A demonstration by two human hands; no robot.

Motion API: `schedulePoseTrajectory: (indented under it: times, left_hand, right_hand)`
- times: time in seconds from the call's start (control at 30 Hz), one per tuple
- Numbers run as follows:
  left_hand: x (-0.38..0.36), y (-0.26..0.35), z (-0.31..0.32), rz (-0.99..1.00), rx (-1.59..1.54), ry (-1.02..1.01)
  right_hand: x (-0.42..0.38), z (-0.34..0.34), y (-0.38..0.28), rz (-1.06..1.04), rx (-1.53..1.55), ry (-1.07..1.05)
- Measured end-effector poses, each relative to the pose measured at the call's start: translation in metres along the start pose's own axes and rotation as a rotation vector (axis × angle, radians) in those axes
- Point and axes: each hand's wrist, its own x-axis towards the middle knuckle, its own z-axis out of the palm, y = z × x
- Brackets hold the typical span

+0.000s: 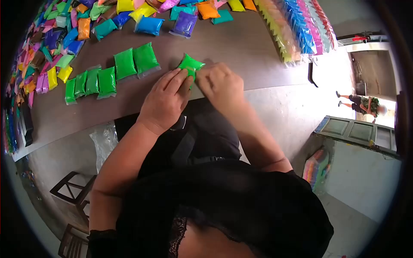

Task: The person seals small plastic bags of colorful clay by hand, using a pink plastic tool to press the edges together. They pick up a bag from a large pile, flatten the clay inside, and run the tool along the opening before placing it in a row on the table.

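Note:
A bright green packet (190, 63) lies near the table's front edge between my hands. My left hand (169, 91) has its fingers closed on the packet's left and lower part. Close against its right side is my right hand (222, 84), fingers curled and slightly blurred; whatever its fingertips hold is hidden. To the left of my hands, two larger green packets (125, 63) lie side by side. Farther left, a row of smaller green packets (106, 81) rests on the table.
Many coloured packets (53, 38) are heaped along the table's (241, 47) left and far sides. Strips of small coloured packets (301, 30) hang over the right edge. A dark chair (73, 189) stands at lower left; a person (368, 105) is far right.

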Motion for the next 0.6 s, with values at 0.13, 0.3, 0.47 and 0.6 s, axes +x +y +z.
schedulePoseTrajectory:
  times: [0.13, 0.3, 0.47, 0.6]
  left_hand:
    - [-0.001, 0.001, 0.0, 0.017, 0.001, 0.024]
    - [0.001, 0.001, -0.001, 0.002, -0.018, 0.02]
    - [0.001, 0.002, -0.003, 0.016, -0.004, -0.005]
    - [-0.001, -0.001, 0.001, 0.027, 0.015, 0.028]
  right_hand:
    - [-0.001, 0.005, 0.002, 0.07, 0.149, 0.116]
    - [-0.001, 0.008, -0.001, -0.035, 0.238, 0.171]
    - [0.002, 0.002, 0.007, -0.135, -0.094, 0.072]
    - [0.002, 0.002, -0.001, -0.02, 0.121, 0.067]
